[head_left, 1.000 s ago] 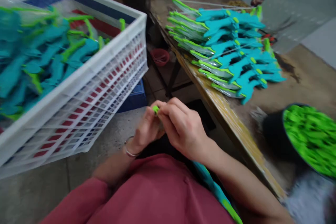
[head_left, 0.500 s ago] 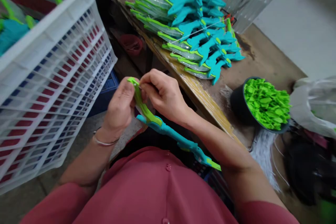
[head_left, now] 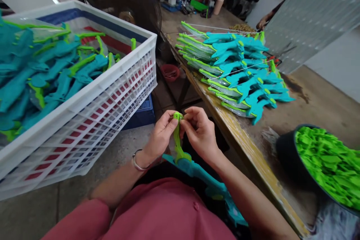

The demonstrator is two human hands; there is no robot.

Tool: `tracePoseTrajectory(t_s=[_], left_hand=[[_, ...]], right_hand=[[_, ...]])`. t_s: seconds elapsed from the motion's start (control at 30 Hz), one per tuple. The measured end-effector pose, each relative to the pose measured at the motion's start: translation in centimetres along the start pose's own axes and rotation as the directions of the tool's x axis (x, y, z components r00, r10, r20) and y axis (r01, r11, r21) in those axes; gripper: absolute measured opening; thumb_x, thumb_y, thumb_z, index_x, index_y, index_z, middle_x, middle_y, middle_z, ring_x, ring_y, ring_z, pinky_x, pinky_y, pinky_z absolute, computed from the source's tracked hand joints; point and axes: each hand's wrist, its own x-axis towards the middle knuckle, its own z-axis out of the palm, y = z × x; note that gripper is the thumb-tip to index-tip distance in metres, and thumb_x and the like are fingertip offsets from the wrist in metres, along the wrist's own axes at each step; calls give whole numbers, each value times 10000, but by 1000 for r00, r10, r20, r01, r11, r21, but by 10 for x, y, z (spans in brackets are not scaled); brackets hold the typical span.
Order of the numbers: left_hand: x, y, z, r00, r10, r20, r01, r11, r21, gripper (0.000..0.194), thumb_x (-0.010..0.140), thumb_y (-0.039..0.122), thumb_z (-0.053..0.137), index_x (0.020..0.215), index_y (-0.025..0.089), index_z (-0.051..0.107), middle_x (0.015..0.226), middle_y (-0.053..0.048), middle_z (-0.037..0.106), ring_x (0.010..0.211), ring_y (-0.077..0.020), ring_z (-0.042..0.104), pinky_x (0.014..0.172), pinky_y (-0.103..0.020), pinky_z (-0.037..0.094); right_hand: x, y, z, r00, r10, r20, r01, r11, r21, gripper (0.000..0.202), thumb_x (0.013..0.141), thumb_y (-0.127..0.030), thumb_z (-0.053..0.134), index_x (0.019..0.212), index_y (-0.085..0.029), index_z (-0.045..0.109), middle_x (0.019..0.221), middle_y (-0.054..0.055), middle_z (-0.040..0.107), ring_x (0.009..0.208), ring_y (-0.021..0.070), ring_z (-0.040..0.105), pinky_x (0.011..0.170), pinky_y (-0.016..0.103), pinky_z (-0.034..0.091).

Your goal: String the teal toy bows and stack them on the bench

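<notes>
A plastic piece with a teal body and a lime-green arm [head_left: 177, 140] stands up between my hands, its teal part [head_left: 202, 174] running down to the right across my lap. My left hand [head_left: 161, 133] is closed around the green arm near its top, thumb pressed on the tip. Close against that tip, my right hand [head_left: 201, 135] is pinched, fingertips touching its right side; whatever lies between them is too small to make out. Clear film shows beside the green arm.
At left stands a white crate [head_left: 112, 93] full of similar teal-and-green pieces. On the table [head_left: 320, 93] lies a row of them [head_left: 242, 71] with white strings. A dark tub [head_left: 289, 157] holds green parts. Another person's hand [head_left: 262, 22] shows at the far side.
The view has tilted up and swung left, showing more of the crate and the table's far end. Both hands remain at the green tip; the piece now stands more upright.
</notes>
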Motion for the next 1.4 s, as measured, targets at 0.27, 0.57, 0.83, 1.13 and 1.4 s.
tracePoseTrajectory(t_s=[0.27, 0.57, 0.83, 1.13, 1.4], left_hand=[[-8, 4, 4, 999, 6, -44, -4, 998, 62, 230, 987, 434, 625, 1043, 211, 619, 804, 8, 635, 630, -130, 577, 574, -236, 467], [-16, 8, 5, 989, 118, -91, -91, 963, 253, 268, 1017, 403, 577, 1208, 220, 623, 857, -16, 627, 776, -176, 584, 666, -270, 488], [-21, 2, -3, 999, -11, 39, 8, 996, 87, 258, 1023, 459, 534, 1136, 228, 560, 665, 63, 535, 497, -105, 513, 470, -209, 425], [-25, 10, -3, 999, -39, -11, 40, 992, 116, 217, 987, 411, 618, 968, 195, 604, 550, 51, 595, 432, -101, 538, 445, -193, 413], [-32, 4, -3, 996, -86, -25, 87, 995, 42, 302, 924, 480, 697, 953, 195, 602, 568, 53, 600, 444, -116, 567, 443, -201, 411]], right_hand=[[0, -1, -1, 934, -350, 67, 339, 814, -472, 146, 1023, -163, 504, 964, -193, 634, 849, 34, 682, 753, 141, 657, 662, 243, 523], [-6, 6, 10, 918, -389, 83, 362, 730, -579, 165, 1041, -149, 427, 915, -189, 525, 836, 42, 613, 687, 140, 590, 570, 231, 449], [21, -47, -26, 843, -487, -229, 318, 795, -517, 142, 1029, -137, 463, 931, -234, 498, 900, 39, 600, 767, 157, 607, 639, 293, 495], [-2, -37, -9, 956, -289, -52, 266, 928, -260, 112, 1032, -137, 463, 980, -215, 524, 1066, 73, 657, 974, 169, 675, 801, 319, 570], [-17, -35, -1, 926, -370, 78, 378, 913, -152, 120, 977, -100, 589, 950, -200, 650, 906, 43, 675, 897, 180, 632, 828, 362, 562]])
